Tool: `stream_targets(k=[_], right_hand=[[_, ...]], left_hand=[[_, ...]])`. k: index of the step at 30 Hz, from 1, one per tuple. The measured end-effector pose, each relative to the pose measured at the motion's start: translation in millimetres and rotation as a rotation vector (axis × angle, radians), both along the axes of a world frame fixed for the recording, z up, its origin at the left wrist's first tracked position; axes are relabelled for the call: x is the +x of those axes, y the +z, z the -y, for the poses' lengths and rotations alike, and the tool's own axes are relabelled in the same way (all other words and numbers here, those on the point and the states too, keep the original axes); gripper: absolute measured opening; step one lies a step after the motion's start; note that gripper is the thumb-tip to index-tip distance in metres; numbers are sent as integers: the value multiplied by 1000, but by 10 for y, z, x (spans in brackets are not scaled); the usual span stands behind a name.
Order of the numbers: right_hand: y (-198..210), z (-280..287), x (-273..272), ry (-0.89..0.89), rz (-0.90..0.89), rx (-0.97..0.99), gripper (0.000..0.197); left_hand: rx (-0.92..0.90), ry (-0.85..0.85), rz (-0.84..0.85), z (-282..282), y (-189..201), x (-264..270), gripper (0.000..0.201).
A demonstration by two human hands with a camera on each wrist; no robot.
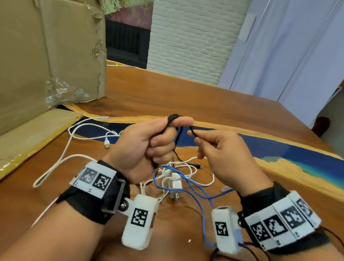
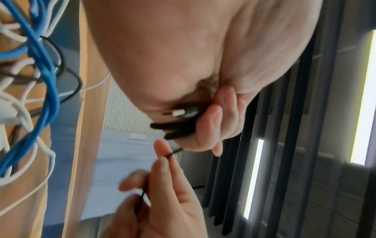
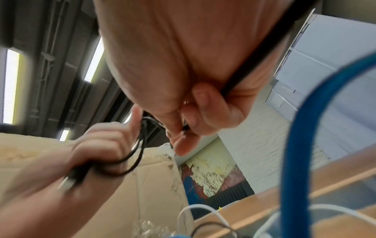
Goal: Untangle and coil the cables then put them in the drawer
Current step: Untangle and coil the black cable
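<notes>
My left hand point(image 1: 161, 137) is raised over the table and grips several loops of a thin black cable point(image 1: 173, 117), thumb pressing on top. The left wrist view shows the cable's plug point(image 2: 183, 112) poking out between the curled fingers. To its right, my right hand point(image 1: 206, 143) pinches the same black cable point(image 3: 254, 61) between thumb and fingers; a strand runs on down to the table. Beneath both hands lies a tangle of white cables point(image 1: 92, 135), a blue cable point(image 1: 198, 190) and a white charger plug point(image 1: 176, 185). No drawer is in view.
A large cardboard box point(image 1: 36, 48) wrapped in plastic stands at the left, with a flat cardboard piece point(image 1: 13, 143) before it. The wooden table point(image 1: 192, 98) has a blue resin strip point(image 1: 294, 154) across it. A white brick pillar point(image 1: 192, 24) rises behind.
</notes>
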State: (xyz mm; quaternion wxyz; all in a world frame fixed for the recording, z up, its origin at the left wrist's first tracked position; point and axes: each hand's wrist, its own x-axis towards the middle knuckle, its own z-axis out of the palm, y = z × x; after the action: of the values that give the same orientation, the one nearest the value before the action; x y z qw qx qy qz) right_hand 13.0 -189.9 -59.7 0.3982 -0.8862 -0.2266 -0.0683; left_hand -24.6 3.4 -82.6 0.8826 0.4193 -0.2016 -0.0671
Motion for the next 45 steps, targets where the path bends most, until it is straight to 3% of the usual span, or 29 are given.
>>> stream_targets(k=[3,6,8,11,13,14,16,18,20,22,25,28,30,32,34,36,39,43,45], right_hand=[[-146,-181,-159,73,-69,-87,28],[-222,-288,-288,132,-94,-231,36],[-216,-283,-360,146,-91,-293,35],[-126,-212,-448,166,-107,-327,41],[-44,-152,-473,163,-103,-275,44],[4,-119,-493,157,-103,-233,43],[106,-42,-560,144,-119,-157,40],[206,45,-635,153,-108,-110,36],[289,118,-696,173,-91,-84,30],[331,181,-740,166,-97,-55,27],[361,280,-777,185,-106,11,20],[388,403,-808,245,-232,80,9],[412,484,-795,280,-345,179,8],[422,543,-788,250,-369,302,8],[440,563,-779,165,-236,460,6],[484,547,-789,95,-76,738,12],[631,478,-849,187,-37,1151,12],[797,309,-937,343,-87,1217,15],[801,228,-934,314,-65,1070,14]], left_hand=[[-152,116,-26,133,35,-21,42],[-86,316,-30,193,4,-29,33],[115,451,4,215,-3,-56,30],[627,620,148,230,49,-125,38],[954,638,257,242,110,-169,26],[1082,621,307,246,137,-184,29],[1271,573,346,259,218,-229,36],[1361,492,348,278,308,-299,25],[1449,466,394,312,408,-382,29],[1471,462,415,332,456,-438,40],[1323,313,296,351,479,-523,46],[1186,152,210,363,484,-597,39],[1163,136,219,355,462,-621,33],[1197,174,221,356,410,-612,34],[1287,243,220,380,347,-567,35],[1403,334,218,445,275,-522,34],[1529,381,274,634,174,-497,33],[1641,360,405,922,89,-472,40],[1592,415,375,1009,96,-412,39]])
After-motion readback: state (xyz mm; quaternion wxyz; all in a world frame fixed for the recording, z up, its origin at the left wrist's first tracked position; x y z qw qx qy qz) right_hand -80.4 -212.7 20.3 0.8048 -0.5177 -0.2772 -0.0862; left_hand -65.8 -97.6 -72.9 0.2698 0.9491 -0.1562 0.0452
